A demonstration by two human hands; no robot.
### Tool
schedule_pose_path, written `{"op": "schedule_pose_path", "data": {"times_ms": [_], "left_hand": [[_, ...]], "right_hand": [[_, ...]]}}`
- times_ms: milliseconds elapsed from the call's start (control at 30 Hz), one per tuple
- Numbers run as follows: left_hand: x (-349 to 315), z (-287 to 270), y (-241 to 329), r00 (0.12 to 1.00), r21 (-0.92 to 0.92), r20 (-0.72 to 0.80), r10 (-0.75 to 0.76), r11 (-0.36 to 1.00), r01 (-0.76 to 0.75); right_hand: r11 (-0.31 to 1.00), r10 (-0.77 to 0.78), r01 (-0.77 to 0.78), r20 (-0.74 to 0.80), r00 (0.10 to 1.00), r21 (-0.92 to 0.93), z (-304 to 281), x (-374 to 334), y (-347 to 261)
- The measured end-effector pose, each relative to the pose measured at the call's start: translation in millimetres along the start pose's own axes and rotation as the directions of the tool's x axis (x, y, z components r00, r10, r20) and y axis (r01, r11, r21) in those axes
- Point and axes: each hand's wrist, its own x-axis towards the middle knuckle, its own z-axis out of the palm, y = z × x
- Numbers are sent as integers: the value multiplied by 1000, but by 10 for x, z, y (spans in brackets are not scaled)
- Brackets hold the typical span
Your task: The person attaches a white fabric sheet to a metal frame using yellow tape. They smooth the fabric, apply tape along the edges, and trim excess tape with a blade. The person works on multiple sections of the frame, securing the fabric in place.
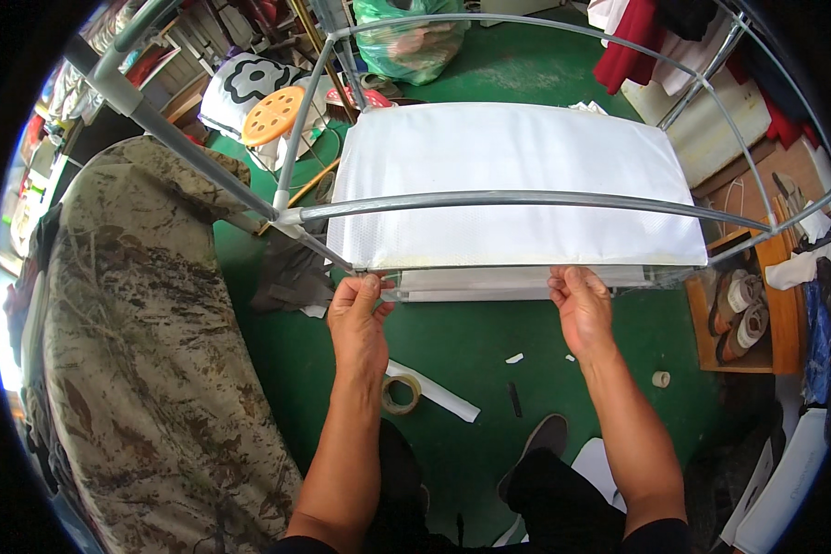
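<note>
A white sheet (pixel 517 157) is spread across one level of a grey metal tube rack (pixel 526 199), its near edge running straight between my hands. My left hand (pixel 358 319) is closed in a pinch on that edge near the left corner, beside a tube. Farther right along the same edge, my right hand (pixel 582 309) is also closed, thumb against curled fingers. The fingertips of both hands are partly hidden at the edge. Under the sheet a lower white shelf layer (pixel 517 294) shows.
A tape roll (pixel 401 394) and white strip (pixel 443 395) lie on the green floor (pixel 471 351). Camouflage fabric (pixel 148 351) drapes along the left. An orange stool (pixel 273 115) and green plastic bag (pixel 411 42) stand behind. At right, a wooden cabinet (pixel 788 305) holds shoes (pixel 740 314).
</note>
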Motion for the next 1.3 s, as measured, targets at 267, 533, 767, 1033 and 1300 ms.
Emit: {"op": "schedule_pose_path", "data": {"times_ms": [267,533,767,1033,1300], "left_hand": [[10,16,-15,999,34,-37,-3,999,4],[7,2,-59,996,-212,76,45,977,-28],[34,-34,-54,998,32,-7,54,998,-54],[-42,59,-37,995,169,-101,4,986,13],[-541,-129,-239,998,511,43,-39,859,11]], "right_hand": [[1000,0,1,37,999,-22,-21,21,-13],[1000,4,-3,41,999,-29,-47,15,-3],[998,12,-8,59,998,-54,3,69,-17],[997,56,-51,87,995,-58,-62,115,-44],[997,34,-19,194,980,-80,-55,124,-123]]}}
